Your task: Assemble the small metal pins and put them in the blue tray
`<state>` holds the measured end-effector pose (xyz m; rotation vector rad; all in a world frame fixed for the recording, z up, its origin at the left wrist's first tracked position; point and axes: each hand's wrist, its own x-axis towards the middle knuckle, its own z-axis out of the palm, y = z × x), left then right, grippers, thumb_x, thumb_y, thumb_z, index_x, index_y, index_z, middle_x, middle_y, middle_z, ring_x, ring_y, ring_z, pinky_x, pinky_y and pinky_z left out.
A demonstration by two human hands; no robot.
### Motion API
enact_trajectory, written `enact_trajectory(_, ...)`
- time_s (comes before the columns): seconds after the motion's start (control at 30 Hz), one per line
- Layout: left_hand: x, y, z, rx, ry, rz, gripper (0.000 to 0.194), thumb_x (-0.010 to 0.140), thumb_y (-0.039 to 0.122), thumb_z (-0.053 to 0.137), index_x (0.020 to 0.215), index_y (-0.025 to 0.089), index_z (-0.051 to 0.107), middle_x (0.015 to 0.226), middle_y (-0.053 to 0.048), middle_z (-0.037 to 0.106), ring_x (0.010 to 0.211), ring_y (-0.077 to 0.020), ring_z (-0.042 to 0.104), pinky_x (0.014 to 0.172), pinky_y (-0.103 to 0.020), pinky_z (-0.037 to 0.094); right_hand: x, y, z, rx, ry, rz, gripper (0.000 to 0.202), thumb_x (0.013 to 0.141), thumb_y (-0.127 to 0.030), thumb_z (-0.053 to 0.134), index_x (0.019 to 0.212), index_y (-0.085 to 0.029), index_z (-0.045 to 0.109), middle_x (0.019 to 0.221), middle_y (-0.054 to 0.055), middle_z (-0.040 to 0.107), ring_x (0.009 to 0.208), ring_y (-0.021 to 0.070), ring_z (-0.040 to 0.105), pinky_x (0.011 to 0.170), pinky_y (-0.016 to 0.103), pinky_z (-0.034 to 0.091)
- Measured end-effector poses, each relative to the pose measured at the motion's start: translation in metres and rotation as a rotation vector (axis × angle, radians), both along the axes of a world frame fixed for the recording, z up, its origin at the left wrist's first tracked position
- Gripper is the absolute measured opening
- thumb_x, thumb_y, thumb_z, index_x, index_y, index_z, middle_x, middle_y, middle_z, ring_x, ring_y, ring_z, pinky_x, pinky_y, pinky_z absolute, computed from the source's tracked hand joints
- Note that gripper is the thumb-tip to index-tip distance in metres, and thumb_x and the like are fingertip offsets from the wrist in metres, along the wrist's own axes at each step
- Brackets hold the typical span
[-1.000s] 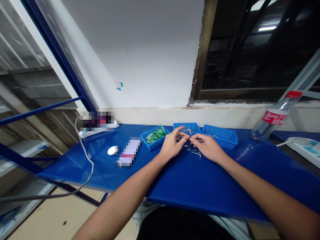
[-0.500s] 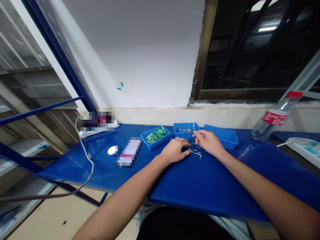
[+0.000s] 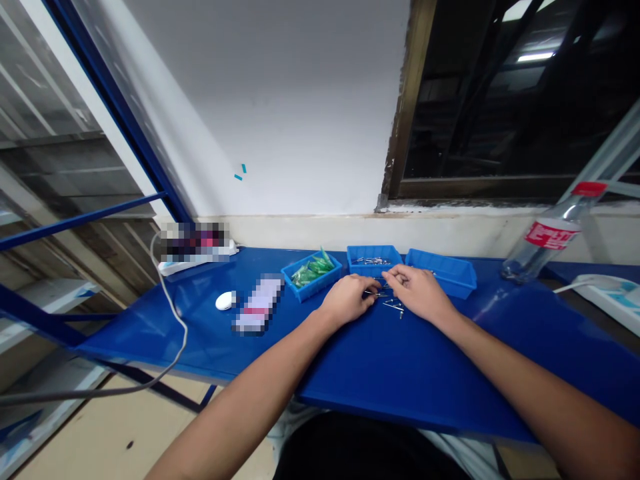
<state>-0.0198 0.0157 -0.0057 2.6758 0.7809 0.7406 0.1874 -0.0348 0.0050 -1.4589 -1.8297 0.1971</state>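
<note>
A loose group of thin silver metal pins [image 3: 393, 306], like blind rivets, lies on the blue table between my hands. My left hand [image 3: 346, 298] rests on the table at the group's left side, fingers curled, with one pin at its fingertips. From the right, my right hand [image 3: 417, 288] reaches in with thumb and fingers together at the back of the group; what they pinch is hidden. Just behind stands a blue bin [image 3: 374, 268] with more pins inside. Another blue bin [image 3: 457, 280] sits behind my right hand, with a few small metal pieces partly visible.
A blue bin [image 3: 320, 283] of green plastic packets [image 3: 313, 269] stands left of my hands. Farther left are a blurred phone-like object [image 3: 260, 303] and a white round case [image 3: 225, 301]. A red-capped bottle [image 3: 545, 233] and a white power strip [image 3: 607, 300] are right.
My right hand has lowered towards the loose pins; the upright pin at its fingertips no longer shows. My left thumb has drawn in closer to its fingers.
</note>
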Motion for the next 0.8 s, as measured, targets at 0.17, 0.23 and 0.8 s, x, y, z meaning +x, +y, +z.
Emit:
enact_trajectory(0.17,-0.001,-0.001,0.004,-0.036,-0.016,0.016,0.031,0.088,0.014,0.065,0.116,0.021,0.073,0.108,-0.004,0.079,0.099,-0.0220,0.074,0.089,-0.031,0.057,0.001,-0.002,-0.001,0.009,-0.036,-0.006,0.033,0.099,-0.048,0.053,0.082,-0.025,0.068,0.059,-0.001,0.067,0.055,0.0193,0.062,0.059,0.032,0.042)
enact_trajectory(0.23,-0.001,-0.002,0.005,-0.040,-0.030,0.021,0.030,0.087,0.013,0.065,0.115,0.020,0.073,0.108,-0.005,0.079,0.099,-0.0213,0.074,0.090,-0.030,0.057,0.001,-0.002,-0.002,0.002,-0.028,0.008,0.031,0.099,-0.046,0.053,0.083,-0.025,0.068,0.060,-0.001,0.067,0.055,0.0189,0.062,0.059,0.032,0.042)
enact_trajectory(0.8,0.004,-0.008,0.016,-0.246,-0.430,0.099,0.022,0.089,0.014,0.065,0.111,0.015,0.069,0.095,-0.006,0.078,0.087,-0.0170,0.076,0.081,-0.028,0.061,0.001,0.002,-0.011,0.077,0.014,0.163,0.005,0.090,-0.027,0.065,0.090,-0.023,0.067,0.088,0.002,0.072,0.063,0.0155,0.058,0.064,0.030,0.048)
